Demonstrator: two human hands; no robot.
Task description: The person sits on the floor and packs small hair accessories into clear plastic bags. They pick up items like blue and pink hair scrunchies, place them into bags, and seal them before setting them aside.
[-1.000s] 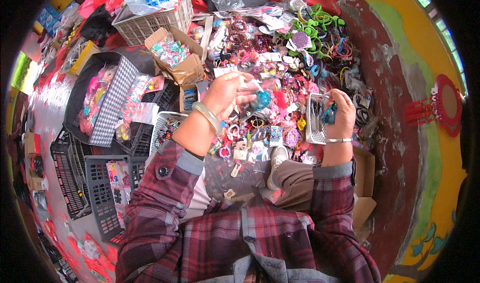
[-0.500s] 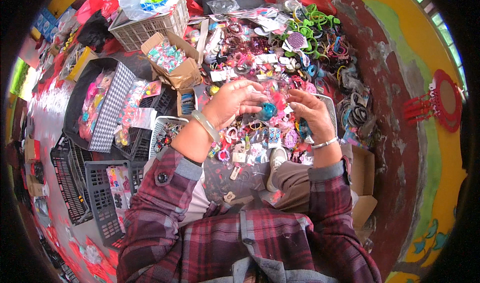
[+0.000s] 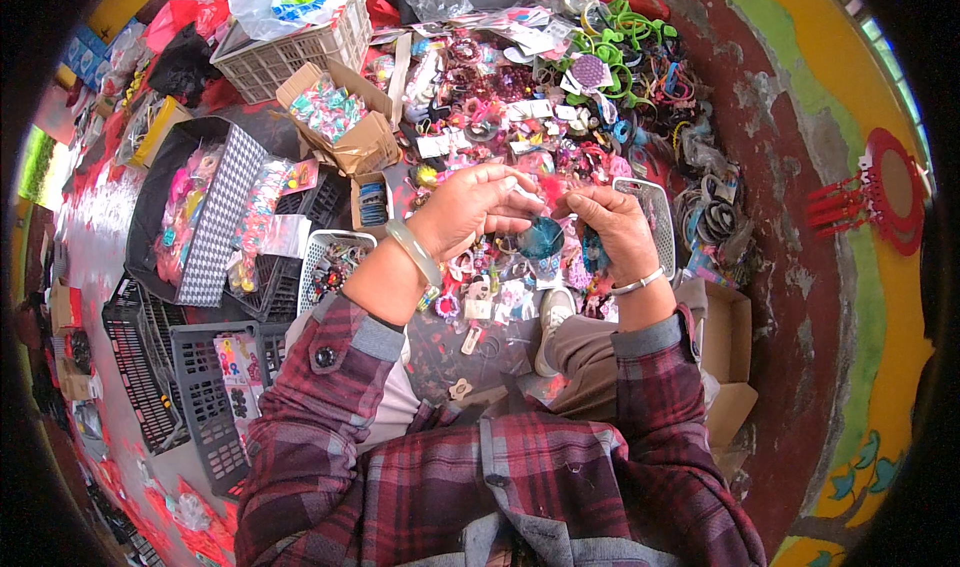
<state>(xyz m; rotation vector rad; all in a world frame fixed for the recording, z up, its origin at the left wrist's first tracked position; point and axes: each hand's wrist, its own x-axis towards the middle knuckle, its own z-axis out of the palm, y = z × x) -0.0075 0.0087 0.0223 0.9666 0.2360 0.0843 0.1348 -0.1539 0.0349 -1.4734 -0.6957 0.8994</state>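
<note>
Above heaped trinkets (image 3: 520, 97), a teal hair ornament (image 3: 542, 237) is being pinched between curled left hand (image 3: 470, 207) and right hand (image 3: 610, 227).

A worn dark-red floor (image 3: 800, 267) is seen on the right, its paint chipped to grey in patches. Beside it, a surface painted yellow and green (image 3: 880, 297) curves along the right edge, with a red round ornament (image 3: 893, 199) set against it. A window (image 3: 850, 2) is glimpsed at the upper right. Everything is evenly lit by daylight.
</note>
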